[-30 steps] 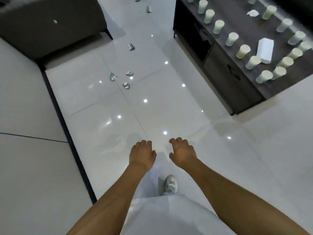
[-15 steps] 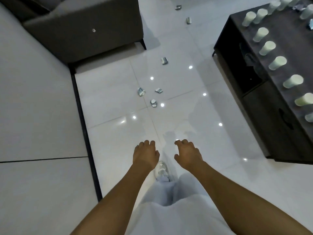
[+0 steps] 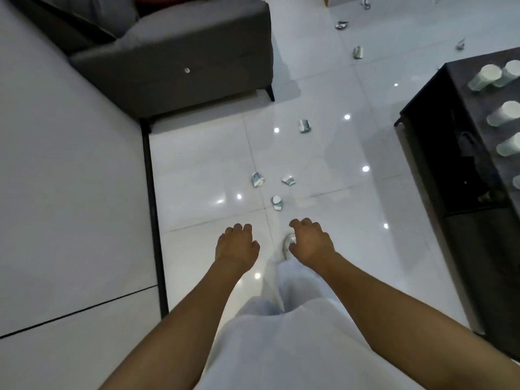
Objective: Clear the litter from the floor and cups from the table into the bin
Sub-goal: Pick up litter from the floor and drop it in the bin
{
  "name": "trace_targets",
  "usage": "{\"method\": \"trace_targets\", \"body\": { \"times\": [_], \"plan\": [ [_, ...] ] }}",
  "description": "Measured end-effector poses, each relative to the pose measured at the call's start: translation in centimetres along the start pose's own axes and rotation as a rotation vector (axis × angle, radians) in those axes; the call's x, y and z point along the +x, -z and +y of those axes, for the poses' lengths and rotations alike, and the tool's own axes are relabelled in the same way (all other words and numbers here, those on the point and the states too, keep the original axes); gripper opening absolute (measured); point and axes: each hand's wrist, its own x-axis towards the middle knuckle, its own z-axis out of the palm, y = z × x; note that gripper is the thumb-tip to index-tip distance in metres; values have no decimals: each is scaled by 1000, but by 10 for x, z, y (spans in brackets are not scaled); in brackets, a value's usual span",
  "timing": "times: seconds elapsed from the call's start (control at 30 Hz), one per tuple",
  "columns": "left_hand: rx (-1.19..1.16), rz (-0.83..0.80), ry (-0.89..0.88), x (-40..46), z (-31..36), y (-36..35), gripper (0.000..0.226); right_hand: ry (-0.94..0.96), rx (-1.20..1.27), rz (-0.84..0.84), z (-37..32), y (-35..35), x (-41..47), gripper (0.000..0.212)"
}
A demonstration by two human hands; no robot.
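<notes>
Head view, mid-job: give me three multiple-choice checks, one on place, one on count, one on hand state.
1. The piece of litter nearest the hands lies:
A on the floor ahead of them
B on the table
C on the sofa

2. Crushed pieces in the closest cluster on the floor:
A one
B three
C six

3. The left hand and right hand:
A grip cups
B hold nothing
C press the floor

Answers: 1 A, it sits on the tile just past the fingers. 2 B, three lie together. 3 B, fingers loosely curled, empty.
</notes>
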Motion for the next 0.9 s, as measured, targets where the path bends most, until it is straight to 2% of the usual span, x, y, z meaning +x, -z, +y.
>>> {"method": "trace_targets", "body": {
  "times": [0.2, 0.37, 0.7, 0.9],
  "plan": [
    [-21, 14, -4, 75, -6, 61, 42, -9, 14, 21, -16, 63, 81, 55],
    [0, -46, -38, 133, -29, 90, 45, -103, 57, -38, -31, 81, 133, 58],
    [101, -148, -151, 246, -89, 143, 42, -336, 334, 13, -71, 79, 215, 58],
    [81, -220, -171, 309, -96, 122, 41, -441, 404, 9, -58, 53, 269, 55]
  ]
}}
